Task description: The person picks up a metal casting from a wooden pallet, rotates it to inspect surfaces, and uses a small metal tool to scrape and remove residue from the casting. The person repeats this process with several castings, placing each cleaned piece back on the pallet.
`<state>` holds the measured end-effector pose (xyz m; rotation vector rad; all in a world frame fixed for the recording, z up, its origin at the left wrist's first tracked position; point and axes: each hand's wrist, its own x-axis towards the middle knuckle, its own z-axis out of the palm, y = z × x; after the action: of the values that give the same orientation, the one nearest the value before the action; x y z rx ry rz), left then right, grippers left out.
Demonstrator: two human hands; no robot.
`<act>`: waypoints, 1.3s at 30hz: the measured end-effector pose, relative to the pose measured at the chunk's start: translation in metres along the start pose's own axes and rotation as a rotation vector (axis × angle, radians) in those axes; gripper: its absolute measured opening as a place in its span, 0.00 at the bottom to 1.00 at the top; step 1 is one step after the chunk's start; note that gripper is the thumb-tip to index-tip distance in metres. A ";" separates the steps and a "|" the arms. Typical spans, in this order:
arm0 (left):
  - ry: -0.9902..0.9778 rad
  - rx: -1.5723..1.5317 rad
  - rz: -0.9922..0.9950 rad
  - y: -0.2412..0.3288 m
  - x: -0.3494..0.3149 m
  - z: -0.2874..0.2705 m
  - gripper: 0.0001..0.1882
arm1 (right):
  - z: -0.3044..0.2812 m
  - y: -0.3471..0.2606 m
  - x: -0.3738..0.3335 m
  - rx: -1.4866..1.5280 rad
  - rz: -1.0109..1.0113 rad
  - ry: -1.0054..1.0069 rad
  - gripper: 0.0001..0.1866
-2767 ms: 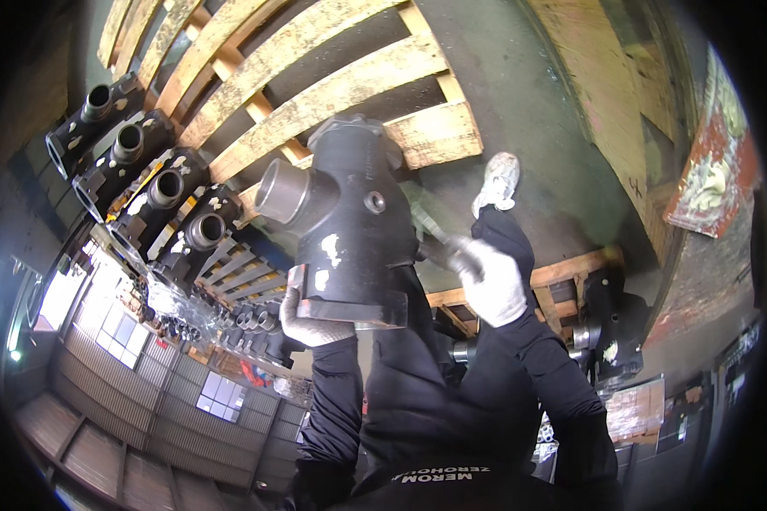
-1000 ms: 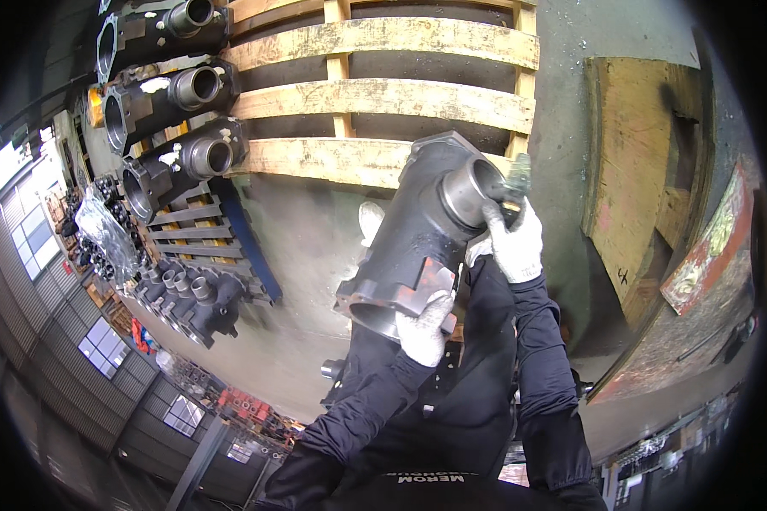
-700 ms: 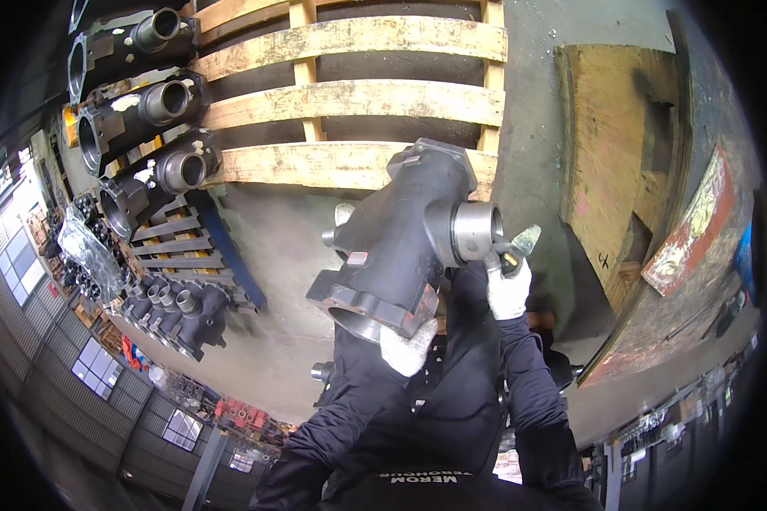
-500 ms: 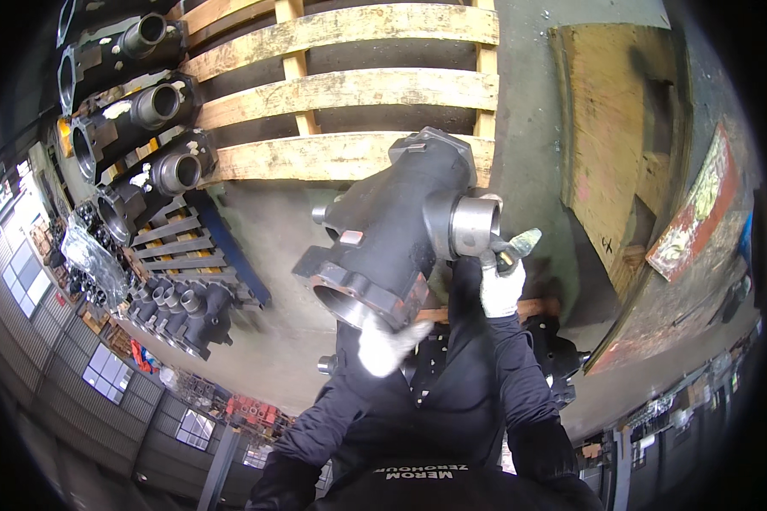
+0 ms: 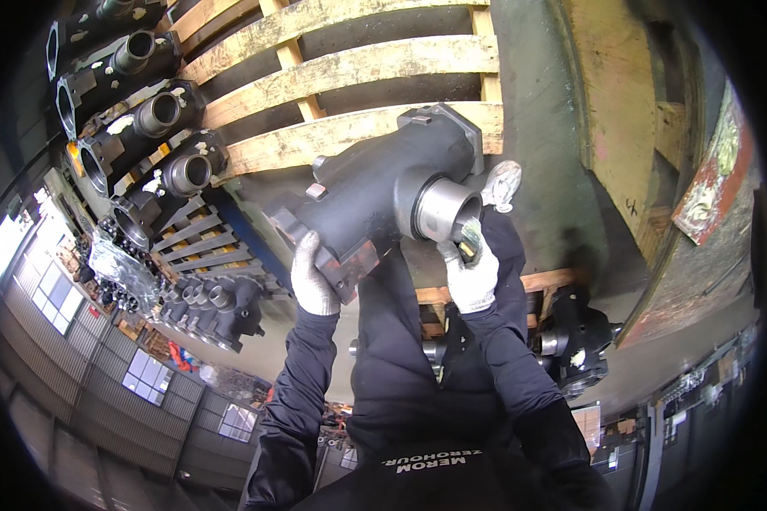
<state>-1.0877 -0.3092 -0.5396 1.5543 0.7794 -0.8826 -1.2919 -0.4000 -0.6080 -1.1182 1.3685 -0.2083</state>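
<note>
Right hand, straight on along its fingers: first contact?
Likely the side pipe's bright open end, just ahead of the right hand; depth is unclear, and they may already touch.

The housing (image 5: 358, 194) looks matt black metal, its collar (image 5: 443, 209) smooth and shiny; the gloves (image 5: 313, 285) are knitted cloth, the pallet (image 5: 358, 71) rough, stained wood, that crumpled wrap (image 5: 121, 266) over there glossy plastic.

White two-line lettering (image 5: 433, 462) on black top (image 5: 486, 491), small dark marking (image 5: 636, 201) on yellowish wooden board (image 5: 609, 102)
</note>
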 end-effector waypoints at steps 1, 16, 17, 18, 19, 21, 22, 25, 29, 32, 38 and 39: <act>-0.002 -0.001 -0.004 0.002 0.004 -0.008 0.25 | 0.003 -0.003 -0.001 -0.020 -0.012 -0.021 0.18; -0.059 0.067 0.003 0.002 0.024 -0.023 0.19 | -0.161 -0.042 0.003 -0.033 -0.027 0.490 0.27; -0.093 -0.004 -0.019 0.002 0.024 -0.018 0.20 | -0.186 -0.047 0.001 -0.163 -0.066 0.526 0.27; -0.040 0.011 -0.032 0.000 0.024 -0.014 0.22 | -0.210 -0.051 -0.001 -0.322 -0.029 0.602 0.25; 0.067 0.066 0.013 0.001 0.025 -0.013 0.22 | -0.232 -0.055 0.005 -0.490 -0.146 0.678 0.24; 0.099 0.132 0.035 0.002 0.029 -0.013 0.22 | -0.274 -0.059 0.014 -0.638 -0.220 0.779 0.22; 0.164 0.161 0.006 0.003 0.032 -0.014 0.22 | -0.292 -0.061 0.023 -0.755 -0.208 0.838 0.22; 0.094 0.186 0.052 0.003 0.034 -0.020 0.22 | -0.334 -0.069 0.047 -0.915 -0.305 0.765 0.20; 0.099 0.178 0.043 0.000 0.027 -0.015 0.22 | -0.350 -0.076 0.070 -0.958 -0.335 0.736 0.19; 0.104 0.126 0.093 -0.002 0.022 -0.005 0.21 | -0.344 -0.074 0.067 -0.958 -0.360 0.669 0.19; 0.123 0.150 0.096 -0.004 0.020 -0.003 0.20 | -0.339 -0.065 0.046 -0.947 -0.274 0.676 0.19; 0.154 0.169 0.125 -0.005 0.021 -0.004 0.20 | -0.338 -0.065 0.049 -0.898 -0.377 0.704 0.21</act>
<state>-1.0806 -0.3043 -0.5601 1.8171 0.7217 -0.7587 -1.5328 -0.6380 -0.5288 -2.2025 1.9315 -0.2832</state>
